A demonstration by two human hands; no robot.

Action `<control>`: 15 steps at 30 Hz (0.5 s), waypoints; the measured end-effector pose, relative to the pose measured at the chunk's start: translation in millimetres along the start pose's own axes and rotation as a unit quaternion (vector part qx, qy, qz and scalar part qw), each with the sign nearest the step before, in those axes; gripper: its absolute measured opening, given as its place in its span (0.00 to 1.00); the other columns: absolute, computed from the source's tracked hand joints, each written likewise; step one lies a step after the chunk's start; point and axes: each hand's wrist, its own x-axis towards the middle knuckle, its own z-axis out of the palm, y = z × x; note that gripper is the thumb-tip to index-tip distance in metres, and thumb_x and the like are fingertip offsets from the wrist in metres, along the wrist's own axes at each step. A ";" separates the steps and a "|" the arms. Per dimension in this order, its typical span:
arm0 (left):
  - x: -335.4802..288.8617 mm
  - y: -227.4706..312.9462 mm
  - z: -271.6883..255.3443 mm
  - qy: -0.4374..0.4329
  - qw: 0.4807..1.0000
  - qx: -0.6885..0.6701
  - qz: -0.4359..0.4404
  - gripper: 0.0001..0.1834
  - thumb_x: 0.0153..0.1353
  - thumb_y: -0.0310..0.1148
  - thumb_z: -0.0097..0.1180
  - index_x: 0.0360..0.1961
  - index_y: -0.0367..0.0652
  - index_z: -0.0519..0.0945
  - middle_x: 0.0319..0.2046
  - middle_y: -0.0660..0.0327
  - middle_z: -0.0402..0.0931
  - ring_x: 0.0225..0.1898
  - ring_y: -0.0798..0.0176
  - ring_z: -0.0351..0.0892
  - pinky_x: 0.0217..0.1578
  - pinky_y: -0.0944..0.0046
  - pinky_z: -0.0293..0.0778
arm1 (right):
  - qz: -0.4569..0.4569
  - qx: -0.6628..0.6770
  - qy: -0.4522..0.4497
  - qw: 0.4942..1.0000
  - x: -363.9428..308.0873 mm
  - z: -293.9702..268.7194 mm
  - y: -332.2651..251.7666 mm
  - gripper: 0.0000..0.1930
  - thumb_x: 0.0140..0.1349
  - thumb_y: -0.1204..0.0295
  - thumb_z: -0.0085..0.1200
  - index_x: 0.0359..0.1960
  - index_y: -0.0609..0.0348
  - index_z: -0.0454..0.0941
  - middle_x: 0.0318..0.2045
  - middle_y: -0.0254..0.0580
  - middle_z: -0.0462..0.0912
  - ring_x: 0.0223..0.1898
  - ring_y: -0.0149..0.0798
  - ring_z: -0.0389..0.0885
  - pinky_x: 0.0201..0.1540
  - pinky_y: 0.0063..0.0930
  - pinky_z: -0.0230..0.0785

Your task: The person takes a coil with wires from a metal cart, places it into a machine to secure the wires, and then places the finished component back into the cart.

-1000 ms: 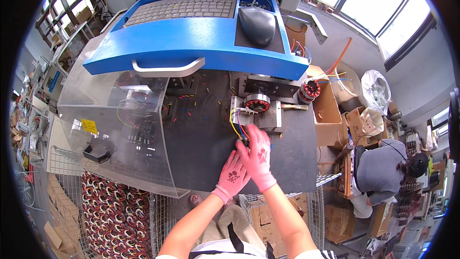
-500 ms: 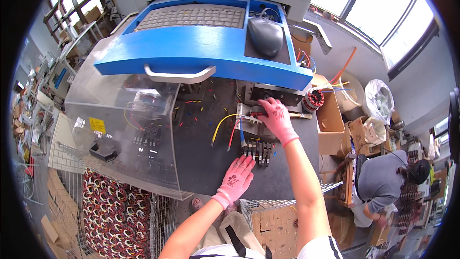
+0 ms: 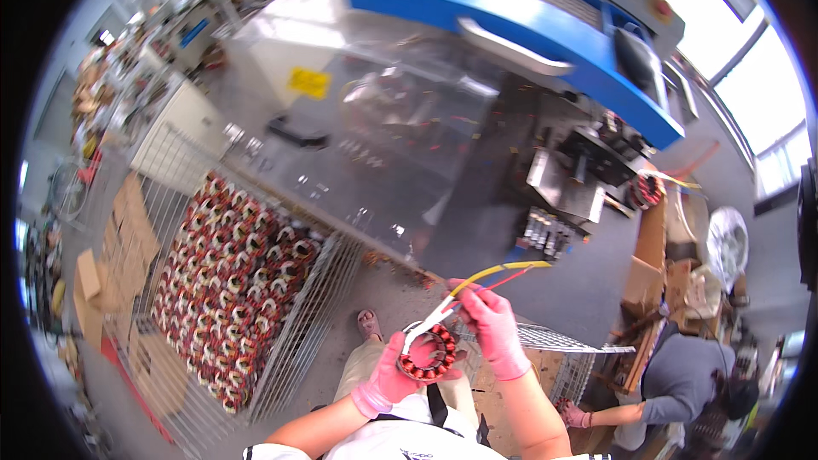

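Note:
In front of my body, a ring-shaped motor stator (image 3: 426, 370) with copper-red windings is in my gloved left hand (image 3: 381, 386). The left fingers are closed around its left side. A white sleeve (image 3: 429, 321) runs up from the stator to its lead wires, one yellow (image 3: 504, 267) and one red, with a bit of blue near my fingers. My gloved right hand (image 3: 496, 332) is pinched on these leads just above the stator. Both gloves are pink. The yellow and red wire ends stick out past the right fingers.
A wire basket (image 3: 294, 349) full of stators stands at left. Ahead lies a dark bench with a clear guard (image 3: 366, 153), a metal fixture (image 3: 567, 183), a row of black parts (image 3: 545, 234) and another stator (image 3: 645, 191). A co-worker (image 3: 686, 375) bends at right.
My right hand has left the fixture, and my left hand has left the bench beside the black parts. Both are now near my body with the stator. The view has turned left.

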 end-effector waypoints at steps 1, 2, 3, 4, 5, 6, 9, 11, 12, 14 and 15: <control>-15.7 -3.0 -12.8 0.002 0.999 -0.041 0.003 0.49 0.57 0.66 0.51 0.70 0.44 0.56 0.66 0.48 0.59 0.68 0.34 0.53 0.65 0.35 0.56 | -0.012 0.068 -0.001 0.998 -0.1 10.1 10.1 0.20 0.68 0.65 0.53 0.55 0.66 0.74 0.35 0.35 0.79 0.26 0.22 0.68 0.28 0.14 0.61; -27.4 -3.8 -17.7 -0.002 0.998 -0.066 0.004 0.49 0.57 0.66 0.50 0.70 0.43 0.55 0.67 0.48 0.58 0.68 0.34 0.52 0.65 0.36 0.56 | -0.021 0.135 -0.005 0.991 -0.1 18.6 20.9 0.18 0.67 0.68 0.53 0.54 0.67 0.74 0.39 0.38 0.80 0.28 0.23 0.71 0.31 0.14 0.66; -39.8 -1.9 -24.4 -0.002 0.997 -0.077 0.010 0.49 0.58 0.66 0.50 0.70 0.43 0.55 0.67 0.48 0.58 0.68 0.34 0.52 0.65 0.37 0.56 | -0.031 0.176 -0.011 0.984 -2.4 31.9 28.8 0.18 0.66 0.70 0.54 0.54 0.67 0.73 0.43 0.42 0.79 0.29 0.25 0.73 0.34 0.16 0.69; -54.9 0.6 -29.3 -0.001 0.996 -0.090 0.019 0.48 0.58 0.67 0.49 0.69 0.43 0.56 0.67 0.48 0.58 0.69 0.35 0.52 0.65 0.37 0.56 | -0.037 0.216 -0.017 0.975 -6.3 49.0 36.0 0.17 0.66 0.71 0.55 0.53 0.68 0.73 0.47 0.46 0.79 0.31 0.27 0.75 0.36 0.18 0.72; -68.5 4.0 -34.5 0.008 0.995 -0.089 0.033 0.48 0.59 0.67 0.48 0.69 0.43 0.56 0.67 0.48 0.59 0.68 0.35 0.53 0.65 0.38 0.57 | -0.042 0.257 -0.045 0.965 -7.7 66.0 44.3 0.18 0.65 0.70 0.55 0.53 0.68 0.73 0.48 0.46 0.79 0.32 0.28 0.76 0.38 0.20 0.72; -84.4 8.2 -41.2 0.004 0.994 -0.098 0.048 0.48 0.59 0.67 0.47 0.69 0.43 0.57 0.66 0.48 0.59 0.67 0.35 0.56 0.65 0.39 0.57 | -0.051 0.210 -0.042 0.976 -6.7 79.9 57.7 0.18 0.65 0.70 0.56 0.53 0.67 0.73 0.47 0.46 0.80 0.32 0.28 0.76 0.38 0.21 0.72; -141.2 19.4 -62.8 0.043 0.981 -0.154 0.108 0.46 0.60 0.67 0.46 0.68 0.43 0.58 0.65 0.48 0.62 0.65 0.37 0.60 0.65 0.39 0.58 | -0.094 -0.027 -0.082 0.992 -5.2 134.3 95.7 0.14 0.65 0.72 0.55 0.51 0.63 0.75 0.42 0.41 0.81 0.33 0.27 0.78 0.35 0.19 0.72; -183.3 23.7 -86.6 0.043 0.962 -0.228 0.144 0.43 0.61 0.64 0.48 0.67 0.42 0.60 0.62 0.51 0.67 0.63 0.42 0.66 0.65 0.39 0.59 | -0.087 -0.140 -0.090 0.982 -19.1 206.6 101.5 0.11 0.63 0.76 0.56 0.47 0.61 0.77 0.37 0.33 0.82 0.32 0.23 0.76 0.34 0.17 0.70; -202.5 25.6 -101.0 0.025 0.951 -0.262 0.165 0.42 0.62 0.64 0.46 0.66 0.42 0.62 0.62 0.50 0.66 0.62 0.42 0.67 0.66 0.39 0.58 | -0.137 -0.181 -0.113 0.967 -20.3 234.1 120.2 0.11 0.60 0.78 0.59 0.45 0.57 0.79 0.33 0.35 0.81 0.30 0.29 0.78 0.33 0.20 0.71; -241.2 37.8 -107.9 0.127 0.942 -0.219 0.220 0.45 0.60 0.71 0.38 0.66 0.46 0.62 0.63 0.53 0.66 0.64 0.45 0.65 0.63 0.41 0.62 | -0.315 -0.495 -0.226 0.778 -22.8 279.1 136.0 0.11 0.56 0.75 0.61 0.41 0.56 0.79 0.30 0.39 0.79 0.30 0.39 0.80 0.33 0.28 0.73; -260.2 41.2 -123.7 0.094 0.923 -0.279 0.247 0.37 0.63 0.66 0.40 0.61 0.49 0.68 0.59 0.55 0.71 0.58 0.50 0.71 0.63 0.41 0.63 | -0.330 -0.556 -0.258 0.718 -26.3 299.9 151.2 0.10 0.54 0.73 0.61 0.39 0.55 0.79 0.29 0.41 0.78 0.31 0.43 0.80 0.34 0.32 0.73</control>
